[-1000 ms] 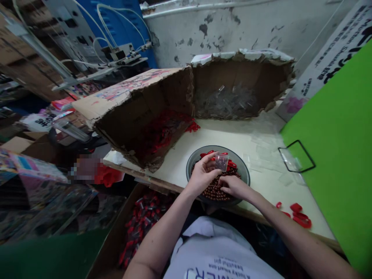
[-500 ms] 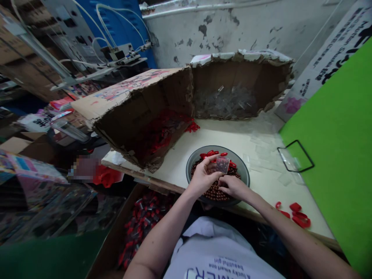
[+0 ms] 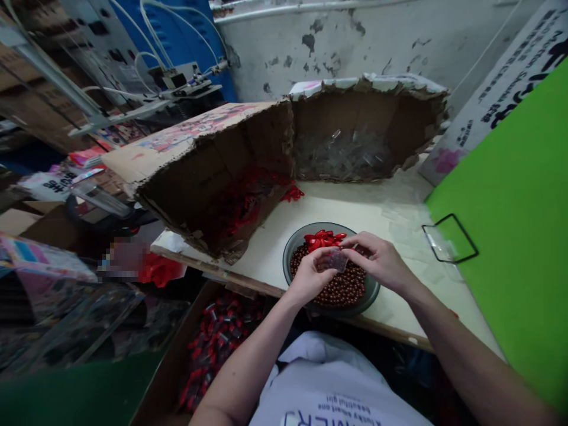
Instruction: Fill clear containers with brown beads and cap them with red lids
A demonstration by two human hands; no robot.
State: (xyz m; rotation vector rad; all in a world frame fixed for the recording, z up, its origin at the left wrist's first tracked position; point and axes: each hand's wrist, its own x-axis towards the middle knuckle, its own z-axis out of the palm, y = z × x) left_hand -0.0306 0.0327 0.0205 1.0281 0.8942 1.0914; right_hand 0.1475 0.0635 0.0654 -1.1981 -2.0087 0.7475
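Note:
My left hand [image 3: 309, 276] holds a small clear plastic box [image 3: 338, 260] between its fingers and thumb, above a round grey bowl [image 3: 373, 291]. The bowl is filled with brown round beads [image 3: 338, 290], and a small heap of red plastic pieces [image 3: 322, 239] lies on them at the far side. My right hand [image 3: 377, 258] is raised over the bowl, its pinched fingertips close to the top of the box. Anything held in those fingertips is hidden.
Torn cardboard boxes stand on the cream table [image 3: 399, 204], one holding red pieces [image 3: 244, 204], another clear plastic boxes [image 3: 341, 155]. A low carton of red-capped items [image 3: 217, 337] sits below the table's front edge. A green board [image 3: 501, 195] stands to the right.
My right hand has lifted from the beads to the box, and the clear box has shifted slightly down. My right forearm now covers the red pieces on the table at the right.

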